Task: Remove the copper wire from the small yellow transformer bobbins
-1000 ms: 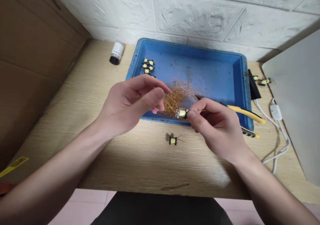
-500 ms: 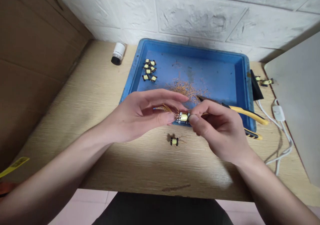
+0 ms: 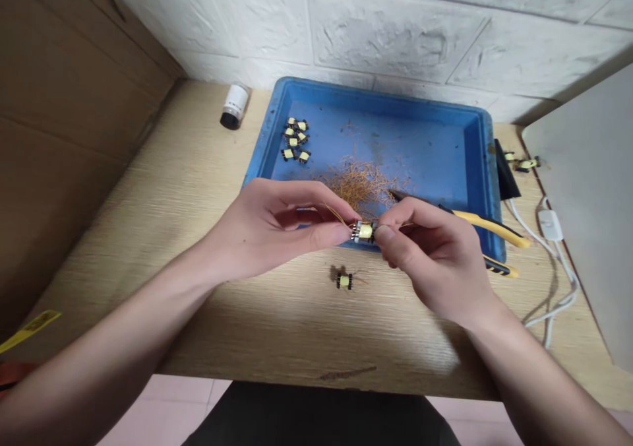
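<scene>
Right between the two hands, a small coil (image 3: pixel 366 231) with a yellow middle is held up in the air, above the near edge of a blue tray (image 3: pixel 420 129). The right hand (image 3: pixel 430 248) grasps the coil's right end between thumb and forefinger, its other fingers curled in. The left hand (image 3: pixel 281 231) brings thumb and forefinger to the pinned left end; whether they pinch the coil itself or only its wire, I cannot tell. Thin copper wires (image 3: pixel 336 214) rise from that end across the left hand's opening. Just below, a second coil (image 3: pixel 345 281) lies on the wooden table (image 3: pixel 247 327), loose wires trailing to its right. Behind the hands, a heap of wire clippings (image 3: pixel 353 185) covers part of the tray floor, and a cluster of coils (image 3: pixel 293 141) sits near the tray's left wall. Pliers (image 3: pixel 489 227) with yellow and black handles lie across the tray's right side, partly hidden by the right hand. Beyond that side are a black object (image 3: pixel 507 169), more coils (image 3: pixel 527 163) and a white cord (image 3: pixel 564 274) with a switch (image 3: pixel 548 225). Farther left, a small bottle (image 3: pixel 234 106) with a black cap lies near the white brick wall (image 3: pixel 386 30).
</scene>
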Demonstrator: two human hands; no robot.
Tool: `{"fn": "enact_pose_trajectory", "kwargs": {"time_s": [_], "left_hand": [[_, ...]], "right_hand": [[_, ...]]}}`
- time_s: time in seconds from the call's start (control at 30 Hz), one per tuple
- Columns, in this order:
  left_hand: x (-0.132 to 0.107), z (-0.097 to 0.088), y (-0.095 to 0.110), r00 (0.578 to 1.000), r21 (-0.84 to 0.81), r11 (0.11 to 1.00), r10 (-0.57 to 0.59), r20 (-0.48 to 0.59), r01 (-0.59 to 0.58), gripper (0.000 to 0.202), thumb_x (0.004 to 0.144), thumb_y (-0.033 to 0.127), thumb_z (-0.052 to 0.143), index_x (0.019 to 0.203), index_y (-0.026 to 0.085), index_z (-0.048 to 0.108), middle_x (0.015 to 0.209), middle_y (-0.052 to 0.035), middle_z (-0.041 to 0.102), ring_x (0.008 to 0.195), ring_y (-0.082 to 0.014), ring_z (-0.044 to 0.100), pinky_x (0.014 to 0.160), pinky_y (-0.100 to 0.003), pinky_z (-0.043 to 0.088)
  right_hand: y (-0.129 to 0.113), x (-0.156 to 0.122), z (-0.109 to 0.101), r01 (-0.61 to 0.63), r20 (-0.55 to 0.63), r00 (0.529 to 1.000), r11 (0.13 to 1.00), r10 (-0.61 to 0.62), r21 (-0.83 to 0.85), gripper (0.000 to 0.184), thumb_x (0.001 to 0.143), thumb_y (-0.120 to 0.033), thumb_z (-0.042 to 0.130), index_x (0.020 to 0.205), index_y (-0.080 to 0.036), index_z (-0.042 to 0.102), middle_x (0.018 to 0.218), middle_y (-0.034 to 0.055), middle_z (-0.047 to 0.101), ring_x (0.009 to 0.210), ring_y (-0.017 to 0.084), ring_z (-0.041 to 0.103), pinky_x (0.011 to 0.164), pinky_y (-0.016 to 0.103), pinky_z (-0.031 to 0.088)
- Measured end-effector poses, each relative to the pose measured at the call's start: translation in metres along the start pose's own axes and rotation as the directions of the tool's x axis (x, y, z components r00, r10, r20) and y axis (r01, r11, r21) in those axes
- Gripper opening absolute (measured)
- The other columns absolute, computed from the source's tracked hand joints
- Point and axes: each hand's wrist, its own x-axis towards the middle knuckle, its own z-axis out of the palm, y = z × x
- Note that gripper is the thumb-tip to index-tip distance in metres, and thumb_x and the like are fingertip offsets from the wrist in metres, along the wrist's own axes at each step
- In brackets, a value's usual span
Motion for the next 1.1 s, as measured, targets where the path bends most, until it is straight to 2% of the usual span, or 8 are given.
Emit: {"fn": "enact_pose_trajectory", "kwargs": {"time_s": [0.13, 0.2, 0.37, 0.5, 0.63, 0.8, 0.97, 1.1], "left_hand": [[-0.002, 0.004, -0.002, 0.999, -0.019, 0.999, 0.034, -0.041, -0.035, 0.028, 0.091, 0.018, 0.083, 0.109, 0.039, 0.086, 0.097, 0.0024, 0.085, 0.091, -0.0211, 0.083, 0.078, -0.026, 0.069], [-0.003, 0.004, -0.002, 0.997, -0.019, 0.998, 0.066, -0.037, -0.066, 0.028, 0.092, 0.018, 0.083, 0.111, 0.039, 0.086, 0.099, 0.0013, 0.085, 0.091, -0.0207, 0.083, 0.076, -0.026, 0.068], [-0.002, -0.001, 0.002, 0.991, 0.021, 0.994, 0.11, 0.073, -0.112, 0.023, 0.098, 0.019, 0.079, 0.11, 0.037, 0.086, 0.104, -0.0022, 0.085, 0.091, -0.0195, 0.081, 0.071, -0.026, 0.063], [-0.001, -0.006, 0.005, 0.978, -0.01, 0.998, 0.063, 0.198, -0.063, 0.029, 0.099, 0.016, 0.075, 0.115, 0.037, 0.086, 0.11, -0.0022, 0.086, 0.096, -0.0209, 0.083, 0.077, -0.024, 0.065], [0.001, -0.009, 0.006, 0.978, -0.021, 1.0, 0.019, 0.209, -0.015, 0.03, 0.094, 0.013, 0.078, 0.111, 0.036, 0.087, 0.107, -0.0032, 0.087, 0.097, -0.0227, 0.084, 0.074, -0.022, 0.066], [0.002, -0.01, 0.006, 0.974, -0.055, 0.998, -0.025, 0.225, 0.039, 0.027, 0.088, 0.012, 0.083, 0.102, 0.035, 0.089, 0.096, -0.0026, 0.087, 0.083, -0.0221, 0.084, 0.066, -0.022, 0.065], [-0.002, -0.003, 0.005, 0.993, -0.012, 1.0, 0.018, 0.121, -0.016, 0.031, 0.094, 0.013, 0.077, 0.104, 0.04, 0.088, 0.088, 0.0021, 0.086, 0.075, -0.0172, 0.081, 0.066, -0.021, 0.064], [-0.003, 0.001, 0.005, 0.983, 0.108, 0.977, 0.18, 0.035, -0.183, 0.029, 0.094, 0.018, 0.082, 0.109, 0.043, 0.086, 0.101, 0.004, 0.087, 0.087, -0.0184, 0.082, 0.075, -0.026, 0.067]], "right_hand": [[0.0, 0.001, 0.0, -0.006, -0.005, 1.0, 1.0, 0.006, -0.017, 0.019, 0.093, -0.019, 0.068, 0.076, -0.023, 0.061, 0.061, -0.0055, 0.054, 0.054, 0.009, 0.044, 0.049, 0.026, 0.029], [0.0, 0.0, 0.0, -0.007, 0.005, 1.0, 1.0, 0.007, -0.008, 0.019, 0.094, -0.018, 0.067, 0.076, -0.023, 0.061, 0.062, -0.0055, 0.055, 0.054, 0.009, 0.045, 0.049, 0.026, 0.03], [0.002, -0.002, -0.004, -0.01, 0.099, 0.995, 1.0, 0.01, -0.007, 0.021, 0.097, -0.016, 0.067, 0.078, -0.022, 0.062, 0.067, -0.0047, 0.06, 0.059, 0.01, 0.051, 0.052, 0.025, 0.035], [0.003, -0.004, -0.006, -0.017, 0.169, 0.985, 0.999, 0.024, -0.042, 0.019, 0.099, -0.019, 0.068, 0.081, -0.022, 0.065, 0.069, -0.0035, 0.065, 0.061, 0.011, 0.055, 0.054, 0.026, 0.039], [0.004, -0.004, -0.006, -0.019, 0.183, 0.983, 0.998, 0.029, -0.058, 0.019, 0.101, -0.026, 0.07, 0.082, -0.022, 0.068, 0.069, -0.0025, 0.066, 0.06, 0.012, 0.054, 0.055, 0.026, 0.041], [0.002, -0.004, -0.006, -0.017, 0.199, 0.98, 0.998, 0.029, -0.062, 0.018, 0.1, -0.025, 0.07, 0.082, -0.022, 0.069, 0.069, -0.0022, 0.067, 0.06, 0.012, 0.054, 0.055, 0.026, 0.042], [0.0, -0.003, -0.007, -0.049, 0.229, 0.972, 0.999, 0.046, 0.008, 0.018, 0.102, -0.024, 0.068, 0.085, -0.021, 0.069, 0.068, -0.0037, 0.064, 0.059, 0.01, 0.05, 0.052, 0.025, 0.036], [0.001, -0.002, -0.007, -0.059, 0.23, 0.972, 0.998, 0.049, 0.038, 0.017, 0.101, -0.024, 0.068, 0.084, -0.021, 0.068, 0.068, -0.0042, 0.061, 0.058, 0.01, 0.048, 0.052, 0.025, 0.036]]}}
